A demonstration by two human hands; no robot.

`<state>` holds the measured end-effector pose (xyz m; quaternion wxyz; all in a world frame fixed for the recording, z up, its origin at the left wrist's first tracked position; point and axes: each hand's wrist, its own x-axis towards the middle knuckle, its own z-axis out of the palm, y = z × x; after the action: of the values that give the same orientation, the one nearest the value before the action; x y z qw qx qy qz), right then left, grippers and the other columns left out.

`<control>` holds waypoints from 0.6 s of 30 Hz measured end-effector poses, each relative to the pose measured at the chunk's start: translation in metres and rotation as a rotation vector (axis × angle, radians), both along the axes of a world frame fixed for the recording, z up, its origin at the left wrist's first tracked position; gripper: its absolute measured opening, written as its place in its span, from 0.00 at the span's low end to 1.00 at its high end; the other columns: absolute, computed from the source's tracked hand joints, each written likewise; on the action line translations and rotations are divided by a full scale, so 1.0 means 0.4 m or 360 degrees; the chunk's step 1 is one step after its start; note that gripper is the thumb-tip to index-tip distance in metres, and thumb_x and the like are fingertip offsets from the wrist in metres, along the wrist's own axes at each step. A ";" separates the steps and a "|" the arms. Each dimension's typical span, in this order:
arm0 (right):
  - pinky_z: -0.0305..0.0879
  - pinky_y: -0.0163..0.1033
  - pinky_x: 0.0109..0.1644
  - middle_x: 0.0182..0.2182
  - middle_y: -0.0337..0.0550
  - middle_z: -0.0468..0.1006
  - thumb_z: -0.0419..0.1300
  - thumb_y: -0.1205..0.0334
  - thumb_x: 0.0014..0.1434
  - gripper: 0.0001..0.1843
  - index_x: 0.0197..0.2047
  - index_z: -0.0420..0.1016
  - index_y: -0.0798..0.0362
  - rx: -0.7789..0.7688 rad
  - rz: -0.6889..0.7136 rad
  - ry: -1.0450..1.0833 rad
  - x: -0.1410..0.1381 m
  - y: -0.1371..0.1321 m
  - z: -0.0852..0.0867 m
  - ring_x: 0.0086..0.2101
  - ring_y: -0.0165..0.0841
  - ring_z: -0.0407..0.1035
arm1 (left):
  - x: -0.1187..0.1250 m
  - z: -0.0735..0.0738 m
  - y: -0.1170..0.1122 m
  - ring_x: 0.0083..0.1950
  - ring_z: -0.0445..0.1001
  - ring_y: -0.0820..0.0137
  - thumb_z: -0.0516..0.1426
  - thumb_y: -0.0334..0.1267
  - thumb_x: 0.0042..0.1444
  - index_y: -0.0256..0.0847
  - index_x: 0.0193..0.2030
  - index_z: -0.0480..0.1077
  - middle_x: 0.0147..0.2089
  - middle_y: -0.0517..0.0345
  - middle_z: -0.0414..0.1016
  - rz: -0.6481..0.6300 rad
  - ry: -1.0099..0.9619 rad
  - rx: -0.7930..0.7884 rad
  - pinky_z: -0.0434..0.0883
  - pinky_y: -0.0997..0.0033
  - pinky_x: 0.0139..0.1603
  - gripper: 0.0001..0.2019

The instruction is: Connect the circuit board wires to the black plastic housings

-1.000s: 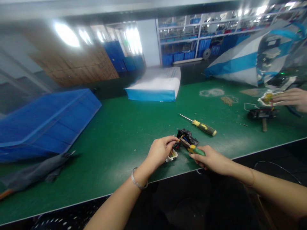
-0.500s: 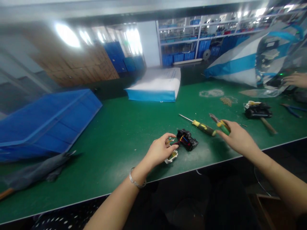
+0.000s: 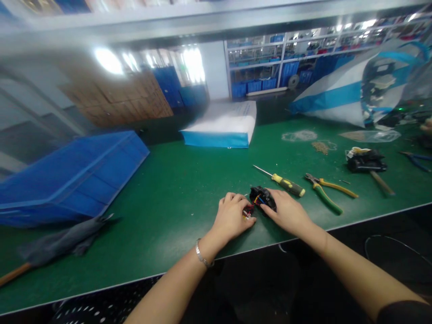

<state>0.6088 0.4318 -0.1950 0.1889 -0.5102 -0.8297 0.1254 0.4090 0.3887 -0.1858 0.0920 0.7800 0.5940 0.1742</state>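
Observation:
A small black device [image 3: 259,195] with coloured wires lies on the green table [image 3: 175,189] near its front edge. My right hand [image 3: 286,211] is closed over its right side. My left hand [image 3: 232,216] is curled over the wires and a small white part on its left side, mostly hiding them. Just behind lies a yellow-handled screwdriver [image 3: 286,184], and to its right the green-and-yellow pliers [image 3: 326,191] rest on the table, free of either hand.
A blue bin [image 3: 74,175] lies tilted at the left, with a grey brush [image 3: 57,243] before it. A white-and-blue sack [image 3: 222,123] sits at the back, a larger one [image 3: 340,90] at the right. Another black device with a hammer [image 3: 367,163] lies far right.
My right hand set the pliers down on the table to the right and came back to grip the black device. My left hand closed down over the wires.

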 end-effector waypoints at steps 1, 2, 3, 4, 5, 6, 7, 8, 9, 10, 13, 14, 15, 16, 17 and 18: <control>0.66 0.47 0.47 0.44 0.51 0.76 0.49 0.49 0.63 0.22 0.53 0.68 0.54 -0.0062 -0.0057 -0.0027 -0.007 0.009 -0.007 0.43 0.44 0.71 | -0.003 0.000 0.001 0.54 0.62 0.57 0.61 0.40 0.49 0.45 0.41 0.73 0.47 0.56 0.73 -0.0013 -0.0006 -0.0018 0.61 0.56 0.53 0.11; 0.67 0.46 0.43 0.39 0.51 0.77 0.48 0.52 0.64 0.19 0.49 0.69 0.54 -0.0112 -0.0120 -0.0037 -0.005 0.025 -0.014 0.39 0.43 0.72 | -0.009 0.000 0.002 0.53 0.63 0.59 0.60 0.36 0.49 0.45 0.39 0.73 0.45 0.56 0.74 -0.0028 -0.0014 -0.0049 0.61 0.56 0.54 0.09; 0.67 0.45 0.41 0.37 0.51 0.77 0.47 0.53 0.64 0.18 0.48 0.70 0.55 -0.0134 -0.0179 -0.0027 0.004 0.044 -0.019 0.37 0.43 0.73 | -0.016 -0.001 0.003 0.51 0.64 0.60 0.58 0.33 0.49 0.45 0.37 0.73 0.42 0.56 0.74 -0.0049 -0.0024 -0.0084 0.61 0.57 0.54 0.08; 0.67 0.45 0.41 0.37 0.52 0.77 0.47 0.54 0.64 0.17 0.47 0.69 0.55 -0.0119 -0.0230 0.0013 0.018 0.065 -0.021 0.36 0.43 0.73 | -0.025 -0.002 0.004 0.50 0.65 0.61 0.57 0.32 0.50 0.45 0.35 0.74 0.39 0.56 0.75 -0.0077 -0.0034 -0.0120 0.61 0.57 0.55 0.07; 0.67 0.46 0.43 0.38 0.53 0.77 0.48 0.55 0.64 0.17 0.48 0.69 0.56 -0.0071 -0.0262 0.0083 0.032 0.086 -0.020 0.38 0.43 0.72 | -0.034 -0.002 0.005 0.48 0.67 0.62 0.56 0.31 0.50 0.45 0.33 0.74 0.36 0.57 0.75 -0.0117 -0.0046 -0.0159 0.60 0.56 0.57 0.07; 0.66 0.47 0.45 0.40 0.54 0.76 0.49 0.55 0.63 0.17 0.49 0.69 0.57 -0.0001 -0.0272 0.0178 0.045 0.104 -0.015 0.40 0.44 0.72 | -0.043 -0.002 0.006 0.47 0.68 0.63 0.56 0.32 0.51 0.45 0.33 0.74 0.34 0.57 0.74 -0.0171 -0.0063 -0.0207 0.58 0.54 0.60 0.06; 0.66 0.47 0.48 0.42 0.55 0.75 0.49 0.56 0.63 0.17 0.49 0.68 0.57 0.0082 -0.0257 0.0290 0.055 0.117 -0.006 0.42 0.44 0.71 | -0.052 0.001 0.007 0.47 0.69 0.63 0.57 0.33 0.51 0.46 0.34 0.75 0.34 0.58 0.75 -0.0242 -0.0093 -0.0266 0.55 0.52 0.62 0.06; 0.65 0.48 0.51 0.44 0.54 0.74 0.49 0.56 0.63 0.17 0.50 0.68 0.57 0.0165 -0.0209 0.0407 0.060 0.125 0.007 0.44 0.43 0.70 | -0.062 0.007 0.008 0.48 0.69 0.62 0.60 0.35 0.50 0.47 0.37 0.75 0.37 0.58 0.76 -0.0322 -0.0140 -0.0332 0.52 0.49 0.65 0.07; 0.63 0.49 0.53 0.46 0.54 0.73 0.50 0.57 0.63 0.16 0.50 0.68 0.56 0.0245 -0.0129 0.0521 0.060 0.128 0.023 0.47 0.43 0.68 | -0.070 0.016 0.010 0.51 0.69 0.61 0.62 0.39 0.48 0.48 0.43 0.75 0.43 0.57 0.76 -0.0392 -0.0213 -0.0392 0.49 0.47 0.66 0.13; 0.62 0.49 0.56 0.48 0.53 0.72 0.50 0.58 0.63 0.15 0.50 0.68 0.54 0.0317 -0.0033 0.0614 0.055 0.126 0.041 0.49 0.42 0.67 | -0.079 0.030 0.012 0.56 0.67 0.58 0.65 0.43 0.45 0.49 0.49 0.73 0.51 0.54 0.74 -0.0423 -0.0322 -0.0421 0.48 0.47 0.67 0.21; 0.57 0.51 0.61 0.57 0.51 0.65 0.51 0.62 0.63 0.13 0.49 0.69 0.51 0.0493 0.0230 0.0755 0.016 0.103 0.104 0.57 0.41 0.59 | -0.100 0.097 0.021 0.67 0.55 0.56 0.63 0.52 0.48 0.49 0.65 0.57 0.68 0.49 0.54 -0.0241 -0.0907 -0.0260 0.52 0.50 0.67 0.38; 0.56 0.52 0.62 0.59 0.50 0.63 0.52 0.64 0.62 0.12 0.49 0.70 0.51 0.0547 0.0303 0.0750 -0.001 0.094 0.126 0.59 0.41 0.56 | -0.104 0.126 0.024 0.68 0.54 0.57 0.59 0.53 0.53 0.49 0.67 0.52 0.70 0.49 0.50 -0.0150 -0.1141 -0.0167 0.54 0.52 0.66 0.37; 0.55 0.53 0.63 0.60 0.49 0.60 0.52 0.65 0.62 0.13 0.49 0.70 0.50 0.0599 0.0376 0.0717 -0.018 0.085 0.147 0.60 0.41 0.54 | -0.105 0.156 0.026 0.68 0.54 0.57 0.55 0.53 0.56 0.49 0.68 0.49 0.70 0.49 0.48 -0.0096 -0.1340 -0.0097 0.55 0.52 0.66 0.35; 0.54 0.53 0.64 0.62 0.48 0.58 0.53 0.67 0.62 0.14 0.49 0.71 0.50 0.0645 0.0462 0.0662 -0.036 0.077 0.169 0.62 0.41 0.51 | -0.105 0.186 0.027 0.68 0.55 0.57 0.54 0.53 0.58 0.49 0.69 0.47 0.70 0.49 0.49 -0.0100 -0.1473 -0.0067 0.56 0.53 0.66 0.35; 0.52 0.54 0.64 0.63 0.47 0.56 0.53 0.68 0.61 0.14 0.50 0.71 0.49 0.0688 0.0561 0.0590 -0.053 0.071 0.190 0.62 0.41 0.49 | -0.101 0.213 0.026 0.67 0.55 0.57 0.55 0.53 0.57 0.48 0.69 0.46 0.70 0.48 0.50 -0.0143 -0.1525 -0.0073 0.57 0.53 0.65 0.36; 0.52 0.54 0.65 0.64 0.46 0.55 0.54 0.68 0.61 0.15 0.50 0.72 0.49 0.0724 0.0667 0.0508 -0.068 0.065 0.209 0.63 0.41 0.48 | -0.095 0.235 0.025 0.67 0.55 0.55 0.59 0.52 0.54 0.47 0.69 0.46 0.69 0.47 0.52 -0.0196 -0.1497 -0.0091 0.57 0.53 0.65 0.40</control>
<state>0.5814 0.4579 -0.1112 0.3953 -0.2476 -0.8830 0.0516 0.3710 0.3988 -0.0919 0.3825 0.6475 0.4450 0.4862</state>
